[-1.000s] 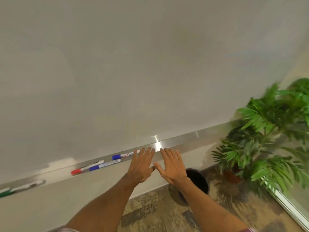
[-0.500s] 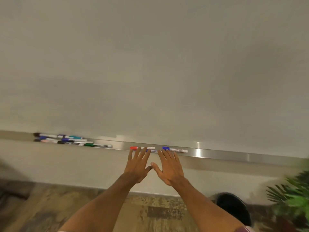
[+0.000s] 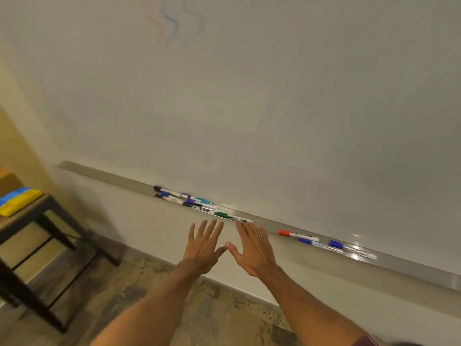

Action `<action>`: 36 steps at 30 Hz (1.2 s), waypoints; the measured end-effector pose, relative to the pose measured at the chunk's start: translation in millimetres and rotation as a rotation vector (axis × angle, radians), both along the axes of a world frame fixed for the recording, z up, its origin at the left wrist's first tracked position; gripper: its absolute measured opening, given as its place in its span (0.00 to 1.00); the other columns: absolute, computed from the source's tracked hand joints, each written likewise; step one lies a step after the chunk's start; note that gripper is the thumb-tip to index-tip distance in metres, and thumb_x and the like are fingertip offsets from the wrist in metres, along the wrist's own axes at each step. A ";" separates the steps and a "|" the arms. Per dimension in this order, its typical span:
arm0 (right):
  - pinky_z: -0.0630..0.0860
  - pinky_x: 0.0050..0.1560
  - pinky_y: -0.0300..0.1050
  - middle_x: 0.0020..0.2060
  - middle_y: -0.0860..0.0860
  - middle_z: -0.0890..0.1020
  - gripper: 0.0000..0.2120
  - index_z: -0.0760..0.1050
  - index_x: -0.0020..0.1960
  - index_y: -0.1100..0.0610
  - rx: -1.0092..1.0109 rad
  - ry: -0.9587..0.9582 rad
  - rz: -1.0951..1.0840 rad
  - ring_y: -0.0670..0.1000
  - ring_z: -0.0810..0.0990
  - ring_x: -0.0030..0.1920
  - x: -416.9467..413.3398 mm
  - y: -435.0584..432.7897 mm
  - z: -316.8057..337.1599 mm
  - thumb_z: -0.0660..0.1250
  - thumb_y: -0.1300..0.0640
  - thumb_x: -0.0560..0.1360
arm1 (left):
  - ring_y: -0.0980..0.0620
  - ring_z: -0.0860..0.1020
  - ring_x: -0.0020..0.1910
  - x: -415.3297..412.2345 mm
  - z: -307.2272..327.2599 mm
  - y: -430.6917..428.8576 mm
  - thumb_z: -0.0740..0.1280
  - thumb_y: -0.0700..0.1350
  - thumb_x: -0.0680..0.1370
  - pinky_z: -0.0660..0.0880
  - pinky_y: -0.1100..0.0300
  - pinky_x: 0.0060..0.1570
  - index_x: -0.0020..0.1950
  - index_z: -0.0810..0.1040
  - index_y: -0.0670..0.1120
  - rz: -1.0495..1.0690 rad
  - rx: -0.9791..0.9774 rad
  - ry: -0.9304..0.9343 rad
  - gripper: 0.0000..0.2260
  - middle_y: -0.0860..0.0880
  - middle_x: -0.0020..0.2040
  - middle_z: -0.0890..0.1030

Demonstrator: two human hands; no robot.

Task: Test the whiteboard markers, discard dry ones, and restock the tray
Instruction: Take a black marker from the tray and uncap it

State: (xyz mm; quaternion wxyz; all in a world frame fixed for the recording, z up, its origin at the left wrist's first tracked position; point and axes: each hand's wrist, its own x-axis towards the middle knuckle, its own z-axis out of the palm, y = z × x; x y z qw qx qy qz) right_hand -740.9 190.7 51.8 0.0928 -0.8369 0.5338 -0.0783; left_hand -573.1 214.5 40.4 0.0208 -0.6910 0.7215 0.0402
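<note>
Pretty blurry, so the marker labels can't be read, and I can't get an exact count for the pile (image 3: pixel 192 203). The tray (image 3: pixel 104 174) runs off the right edge. A pale marker (image 3: pixel 363 254) near that end is almost lost in the glare. The tabletop (image 3: pixel 30 213) on the left is cut off too, and there's a yellow and blue pack (image 3: pixel 17 199) on it, no clue what it is.

The whiteboard (image 3: pixel 274 108) has faint squiggles (image 3: pixel 174 21) up top, one reddish and two bluish. There's patterned floor (image 3: pixel 149 283) below.

Both hands are flat with fingers spread, holding nothing, thumbs nearly meeting. The left hand (image 3: pixel 203 248) is in front of the wall just under the tray. The right hand (image 3: pixel 253 250) has its fingertips up at the tray lip, overlapping the end of the pile, and I can't tell if they're actually touching it.

The pile in the tray has black, purple, teal and green caps, all lying lengthwise. Further right, apart from the pile, are a red marker (image 3: pixel 296 235) and two blue markers (image 3: pixel 321 245).
</note>
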 end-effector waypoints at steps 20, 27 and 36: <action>0.41 0.74 0.51 0.77 0.50 0.51 0.37 0.46 0.77 0.52 0.005 0.011 0.157 0.52 0.47 0.76 224.4 -45.5 6.3 0.35 0.33 0.75 | 0.45 0.42 0.78 220.9 7.6 -8.9 0.25 0.70 0.64 0.35 0.41 0.72 0.79 0.40 0.54 0.265 -0.039 0.057 0.46 0.50 0.80 0.41; 0.47 0.75 0.51 0.76 0.51 0.56 0.30 0.50 0.77 0.53 0.005 0.025 0.204 0.52 0.51 0.76 279.1 -96.9 -8.9 0.46 0.39 0.80 | 0.45 0.41 0.78 268.9 -5.1 -60.1 0.25 0.70 0.65 0.34 0.42 0.71 0.79 0.39 0.53 0.300 -0.008 0.045 0.45 0.50 0.80 0.40; 0.54 0.74 0.50 0.73 0.52 0.62 0.28 0.55 0.76 0.54 -0.011 -0.003 0.175 0.53 0.59 0.74 313.3 -164.1 -29.1 0.52 0.42 0.80 | 0.46 0.43 0.78 296.9 -16.8 -130.7 0.36 0.66 0.76 0.37 0.42 0.74 0.79 0.41 0.51 0.267 0.084 0.044 0.35 0.49 0.80 0.43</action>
